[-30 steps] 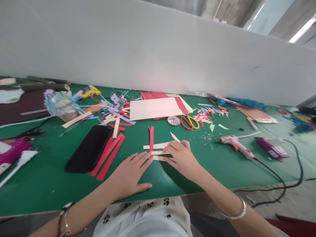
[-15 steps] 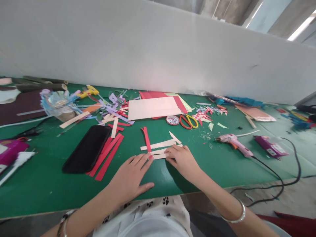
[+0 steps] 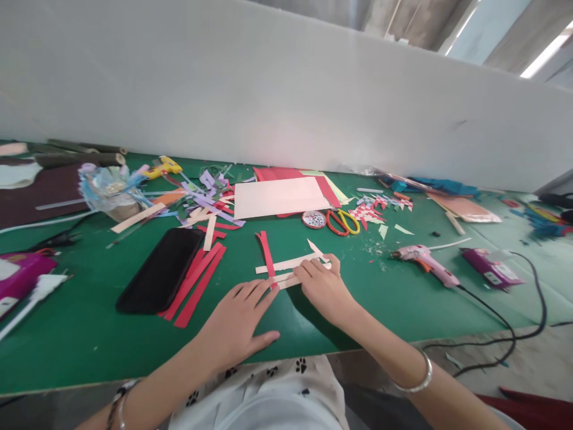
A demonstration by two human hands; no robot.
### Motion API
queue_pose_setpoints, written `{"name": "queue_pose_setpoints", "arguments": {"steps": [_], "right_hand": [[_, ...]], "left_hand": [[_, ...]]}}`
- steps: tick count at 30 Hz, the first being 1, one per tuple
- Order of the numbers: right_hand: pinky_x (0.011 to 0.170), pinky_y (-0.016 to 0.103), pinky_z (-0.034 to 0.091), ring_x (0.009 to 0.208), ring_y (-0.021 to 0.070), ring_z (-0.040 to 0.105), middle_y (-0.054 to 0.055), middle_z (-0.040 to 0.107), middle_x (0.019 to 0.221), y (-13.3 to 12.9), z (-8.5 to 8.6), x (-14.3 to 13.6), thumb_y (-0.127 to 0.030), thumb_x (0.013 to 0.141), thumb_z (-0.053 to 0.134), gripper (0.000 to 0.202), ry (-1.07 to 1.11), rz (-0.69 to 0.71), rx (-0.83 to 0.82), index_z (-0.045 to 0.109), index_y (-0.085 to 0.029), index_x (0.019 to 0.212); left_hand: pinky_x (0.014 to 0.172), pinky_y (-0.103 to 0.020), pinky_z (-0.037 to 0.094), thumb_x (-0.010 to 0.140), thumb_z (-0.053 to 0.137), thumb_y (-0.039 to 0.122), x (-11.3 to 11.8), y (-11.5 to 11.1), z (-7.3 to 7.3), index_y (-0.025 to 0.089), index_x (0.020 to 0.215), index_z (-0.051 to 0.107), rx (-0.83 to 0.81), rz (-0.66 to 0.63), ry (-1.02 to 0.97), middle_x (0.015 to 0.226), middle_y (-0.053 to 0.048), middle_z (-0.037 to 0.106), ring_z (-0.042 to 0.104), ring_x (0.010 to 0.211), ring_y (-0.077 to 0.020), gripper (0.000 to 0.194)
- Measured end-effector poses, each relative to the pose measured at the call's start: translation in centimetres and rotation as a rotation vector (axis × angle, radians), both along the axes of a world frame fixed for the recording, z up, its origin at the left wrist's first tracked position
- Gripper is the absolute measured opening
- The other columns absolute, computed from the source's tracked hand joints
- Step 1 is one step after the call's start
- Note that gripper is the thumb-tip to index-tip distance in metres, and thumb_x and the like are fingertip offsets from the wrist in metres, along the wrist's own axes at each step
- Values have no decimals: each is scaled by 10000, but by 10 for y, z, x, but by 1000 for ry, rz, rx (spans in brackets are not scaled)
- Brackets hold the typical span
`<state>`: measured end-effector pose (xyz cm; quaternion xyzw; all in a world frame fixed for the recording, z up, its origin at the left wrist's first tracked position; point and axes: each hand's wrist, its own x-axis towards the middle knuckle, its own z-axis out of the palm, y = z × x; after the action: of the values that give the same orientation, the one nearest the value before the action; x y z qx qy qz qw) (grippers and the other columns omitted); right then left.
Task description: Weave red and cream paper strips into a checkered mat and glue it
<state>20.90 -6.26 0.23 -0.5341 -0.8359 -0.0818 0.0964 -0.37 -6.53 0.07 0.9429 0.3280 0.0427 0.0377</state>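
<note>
Clock directions are read from the wearer's viewpoint, with 12 o'clock straight ahead across the green table (image 3: pixel 80 352).

Left hand (image 3: pixel 242 316): palm down, low over the table. Its forearm enters from 7 o'clock. The fingers are extended and nearly straight, pointing to about 1 o'clock; the thumb is spread well away from them, toward 3 o'clock. The hand is open, with the fingertips on the near end of the upright red strip (image 3: pixel 266 251), where this meets the near pale strips (image 3: pixel 289 279). No grasp is evident.

Right hand (image 3: pixel 323 289): back upward, forearm entering from 4 o'clock. The fingers are bent, their tips over the near pale strips and directed to about 10 o'clock; an outer finger stands apart, toward 12 o'clock. Whether the fingertips pinch a strip or only press on it cannot be told. A bangle (image 3: pixel 424 382) circles the wrist.

The far pale strip (image 3: pixel 286 263) lies at 12 o'clock of the near ones, roughly crosswise to the red strip.

Surroundings, taken from the hands: black phone (image 3: pixel 161 272) and loose red strips (image 3: pixel 201 286) at 10 o'clock; pale pink sheet (image 3: pixel 280 198) at 12 o'clock; scissors (image 3: pixel 344 218) at 1 o'clock, beside the round dish (image 3: pixel 314 219); pink glue gun (image 3: pixel 432 266) at 2 to 3 o'clock.
</note>
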Motion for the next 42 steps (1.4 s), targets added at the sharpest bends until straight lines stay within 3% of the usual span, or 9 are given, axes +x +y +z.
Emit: {"name": "queue_pose_setpoints", "arguments": {"steps": [4, 7, 10, 13, 18, 29, 35, 42], "right_hand": [[892, 376, 173, 784, 163, 540, 22, 605, 806, 3, -2, -1, -19, 823, 375, 246, -19, 30, 10, 539, -189, 890], [801, 331, 223, 755, 158, 562, 38, 624, 866, 4, 2, -2, -26, 796, 401, 265, 36, 45, -106, 538, -177, 964], [769, 307, 231, 784, 158, 585, 27, 653, 916, 5, 9, -2, -139, 790, 480, 190, 215, 63, -233, 543, -188, 963], [780, 315, 209, 725, 143, 594, -16, 684, 775, 9, 14, -3, -246, 834, 476, 94, 389, -1, -352, 554, -195, 834], [795, 320, 194, 597, 103, 539, -58, 632, 603, 16, 7, 1, -209, 851, 460, 119, 472, -44, -477, 557, -193, 784], [771, 294, 194, 550, 77, 472, -67, 609, 653, 23, 1, 5, -172, 861, 415, 158, 481, 21, -492, 568, -208, 845], [755, 292, 175, 565, 74, 475, -72, 600, 649, 22, 1, 6, -148, 856, 419, 160, 453, 38, -449, 565, -205, 826], [756, 299, 191, 812, 117, 525, -10, 580, 861, 20, 3, 3, -72, 834, 412, 196, 319, 71, -297, 561, -193, 795]], "left_hand": [[943, -404, 342, 865, 362, 572, 0, 0, 0, 177, 1321, 410, 0, 2, 7, 1332, -102, 448, 425, 1168, -278, 605], [950, -408, 333, 857, 354, 596, 0, 0, -2, 183, 1341, 382, 2, 4, 35, 1358, -107, 421, 409, 1189, -279, 637], [956, -416, 322, 851, 347, 612, 0, -1, -3, 182, 1352, 366, 4, 6, 63, 1369, -105, 412, 399, 1204, -282, 660], [960, -421, 316, 855, 334, 613, 0, -2, -2, 171, 1352, 367, -3, 9, 84, 1378, -113, 400, 397, 1212, -285, 666], [964, -414, 313, 859, 317, 614, 0, -2, 1, 157, 1348, 375, -9, 2, 87, 1397, -99, 375, 392, 1217, -281, 672], [966, -381, 298, 857, 308, 622, -2, 0, -3, 184, 1366, 339, 6, -12, 47, 1391, -79, 388, 388, 1211, -264, 673], [962, -409, 318, 857, 316, 617, -2, 0, -2, 169, 1358, 355, -2, -14, 56, 1388, -119, 379, 382, 1218, -285, 674], [954, -430, 355, 862, 384, 563, -6, -1, -4, 207, 1354, 364, 13, 18, 12, 1413, -144, 318, 327, 1257, -313, 608]]}}
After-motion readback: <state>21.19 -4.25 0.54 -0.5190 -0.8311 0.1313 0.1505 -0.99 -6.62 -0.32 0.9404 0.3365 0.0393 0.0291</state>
